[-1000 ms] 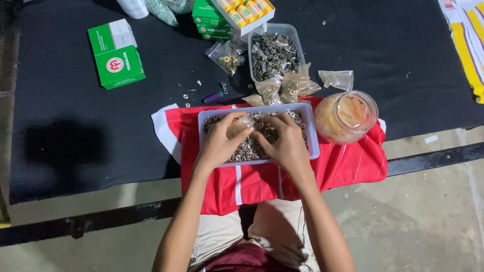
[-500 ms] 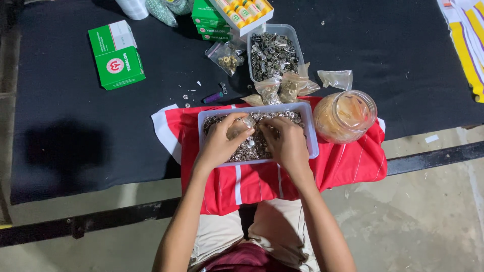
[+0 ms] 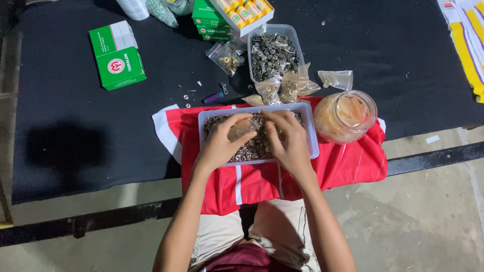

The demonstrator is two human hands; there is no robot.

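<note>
A clear rectangular tray (image 3: 311, 132) full of small metal snap parts rests on a red and white cloth (image 3: 353, 166) at the table's near edge. Both my hands are inside it. My left hand (image 3: 222, 141) holds a small clear plastic bag (image 3: 241, 128) over the metal pieces. My right hand (image 3: 286, 137) has its fingers at the mouth of that bag, pinching small pieces among the heap.
A round clear jar (image 3: 345, 116) stands right of the tray. Behind it sit a second tray of metal parts (image 3: 275, 50), several small filled bags (image 3: 280, 89), green boxes (image 3: 117, 55), a purple lighter (image 3: 213, 97). Black table covering (image 3: 75, 136); striped cloth (image 3: 466, 35) far right.
My hands have shifted slightly within the tray, fingers drawing closer together at the small bag. Nothing else has moved.
</note>
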